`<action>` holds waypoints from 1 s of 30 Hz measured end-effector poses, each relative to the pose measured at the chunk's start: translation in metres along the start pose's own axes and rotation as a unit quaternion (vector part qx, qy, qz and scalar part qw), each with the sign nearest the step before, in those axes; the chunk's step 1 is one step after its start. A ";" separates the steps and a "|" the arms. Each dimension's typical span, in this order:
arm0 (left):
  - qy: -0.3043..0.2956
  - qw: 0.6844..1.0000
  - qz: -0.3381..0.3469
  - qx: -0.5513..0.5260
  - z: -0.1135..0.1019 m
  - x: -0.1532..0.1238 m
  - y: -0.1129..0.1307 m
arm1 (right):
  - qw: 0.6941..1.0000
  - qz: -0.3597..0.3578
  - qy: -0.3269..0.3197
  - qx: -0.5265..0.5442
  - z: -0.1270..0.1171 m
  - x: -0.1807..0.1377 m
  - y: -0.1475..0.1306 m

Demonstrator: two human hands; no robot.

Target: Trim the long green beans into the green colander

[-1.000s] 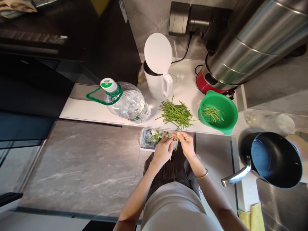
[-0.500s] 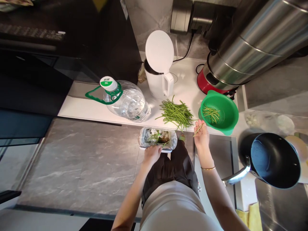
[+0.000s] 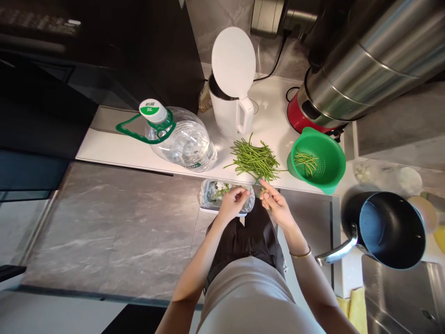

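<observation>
Touching green beans, right hand sits beside left hand over tub

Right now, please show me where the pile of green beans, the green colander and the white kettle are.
pile of green beans [image 3: 255,160], head view, middle of the pile
green colander [image 3: 331,160], head view, bare inner wall
white kettle [image 3: 226,116], head view, front of its body

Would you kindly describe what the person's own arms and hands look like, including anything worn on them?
Both forearms are bare, with no sleeves in view. The left hand and the right hand wear no gloves. A thin gold-coloured bangle circles the right wrist; the left wrist carries nothing visible.
</observation>
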State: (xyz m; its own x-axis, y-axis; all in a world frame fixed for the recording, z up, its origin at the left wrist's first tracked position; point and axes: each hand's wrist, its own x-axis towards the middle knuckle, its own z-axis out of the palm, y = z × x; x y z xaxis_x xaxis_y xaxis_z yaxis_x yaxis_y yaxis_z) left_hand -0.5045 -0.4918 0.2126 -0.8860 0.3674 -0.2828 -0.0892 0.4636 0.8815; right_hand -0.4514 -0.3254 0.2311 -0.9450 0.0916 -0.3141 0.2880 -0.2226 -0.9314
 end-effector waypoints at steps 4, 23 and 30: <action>-0.013 0.984 0.036 -0.174 -0.003 -0.007 0.034 | 0.999 -0.012 -0.026 -0.023 0.005 -0.002 -0.002; -0.051 0.962 -0.048 -0.262 -0.022 -0.012 0.038 | 0.935 -0.150 -0.006 -0.321 0.004 -0.009 -0.011; -0.077 0.926 -0.073 -0.362 -0.012 -0.011 0.035 | 0.991 -0.095 0.099 0.003 0.026 -0.005 0.003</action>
State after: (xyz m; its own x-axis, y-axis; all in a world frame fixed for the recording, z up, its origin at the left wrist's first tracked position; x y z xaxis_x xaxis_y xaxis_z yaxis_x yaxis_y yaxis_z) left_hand -0.5037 -0.4892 0.2507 -0.7707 0.4795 -0.4198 -0.5330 -0.1241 0.8369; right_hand -0.4496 -0.3516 0.2344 -0.9333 0.3201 -0.1628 0.1055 -0.1888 -0.9763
